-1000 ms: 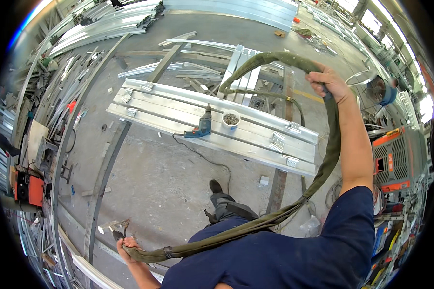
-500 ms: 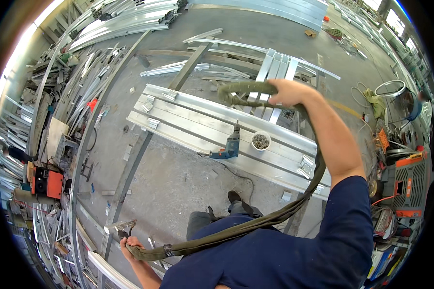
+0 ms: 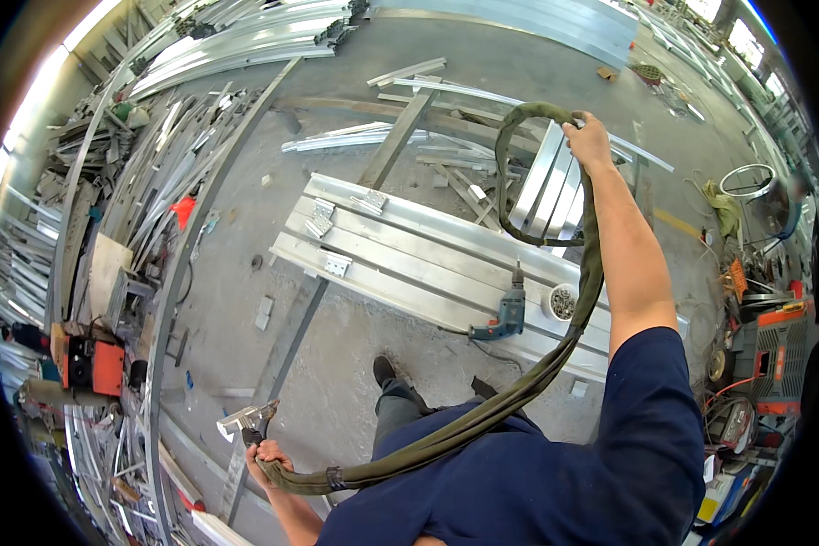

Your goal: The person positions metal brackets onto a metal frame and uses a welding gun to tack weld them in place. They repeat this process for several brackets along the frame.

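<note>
My left hand [image 3: 269, 454], low at the left, is closed around the dark handle of a welding gun [image 3: 247, 420] with a metal head. From its handle a thick cable [image 3: 455, 429] in an olive cloth sleeve crosses in front of my body and rises on the right. Up there my right hand [image 3: 588, 141] grips the sleeved cable, which hangs in a loop over the metal profiles. A blue power drill [image 3: 508, 316] lies on the long silvery profiles [image 3: 428, 266]. Beside it stands a white tub [image 3: 559, 302] of small metal fasteners, partly behind the cable.
Perforated metal brackets [image 3: 321, 218] lie on the profiles' left end. Long steel rails [image 3: 177, 264] run along the left, beside heaps of metal offcuts [image 3: 118, 200]. An orange-and-black machine [image 3: 93, 359] stands at far left, a grey-and-orange one [image 3: 773, 359] at right. The drill's cord trails down.
My right hand has risen, and the cable loop now hangs open below it. My view has shifted, so the profiles and drill appear farther right. The left hand still holds the welding gun.
</note>
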Action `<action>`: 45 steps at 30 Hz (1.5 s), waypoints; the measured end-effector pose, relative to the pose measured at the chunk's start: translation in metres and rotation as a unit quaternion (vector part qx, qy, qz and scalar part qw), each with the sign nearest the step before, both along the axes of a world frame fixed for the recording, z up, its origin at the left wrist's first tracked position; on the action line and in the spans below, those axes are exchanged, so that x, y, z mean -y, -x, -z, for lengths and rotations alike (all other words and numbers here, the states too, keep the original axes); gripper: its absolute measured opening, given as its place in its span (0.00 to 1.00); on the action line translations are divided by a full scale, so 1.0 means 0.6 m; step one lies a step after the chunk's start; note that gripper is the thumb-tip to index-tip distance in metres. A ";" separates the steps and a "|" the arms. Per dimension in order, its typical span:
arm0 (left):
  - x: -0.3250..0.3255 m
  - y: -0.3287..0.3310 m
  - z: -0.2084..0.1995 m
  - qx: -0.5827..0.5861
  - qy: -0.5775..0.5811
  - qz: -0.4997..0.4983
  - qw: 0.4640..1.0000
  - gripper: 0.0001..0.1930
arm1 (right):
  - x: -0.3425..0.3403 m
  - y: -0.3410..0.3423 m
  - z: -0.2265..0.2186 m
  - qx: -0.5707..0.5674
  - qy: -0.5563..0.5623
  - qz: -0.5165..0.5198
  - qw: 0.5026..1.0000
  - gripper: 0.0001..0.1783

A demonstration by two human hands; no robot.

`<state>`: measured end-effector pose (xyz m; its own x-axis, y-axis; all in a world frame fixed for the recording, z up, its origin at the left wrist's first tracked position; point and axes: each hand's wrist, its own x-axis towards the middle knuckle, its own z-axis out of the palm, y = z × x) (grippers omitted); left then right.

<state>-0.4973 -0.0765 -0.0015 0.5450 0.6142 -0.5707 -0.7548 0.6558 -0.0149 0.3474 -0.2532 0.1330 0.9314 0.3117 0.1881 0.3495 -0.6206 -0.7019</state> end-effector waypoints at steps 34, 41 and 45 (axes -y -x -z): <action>-0.289 -0.635 0.020 -0.041 -0.530 0.776 0.341 0.35 | -0.481 0.534 0.175 -0.481 0.106 -0.351 0.796 0.49; -0.522 -0.554 0.066 -0.184 -0.519 0.748 0.370 0.31 | -0.444 0.624 0.364 -0.294 0.245 -0.135 0.914 0.45; -0.677 -0.406 0.167 -0.423 -0.534 0.693 0.238 0.33 | -0.437 0.611 0.474 -0.216 0.266 -0.063 0.937 0.42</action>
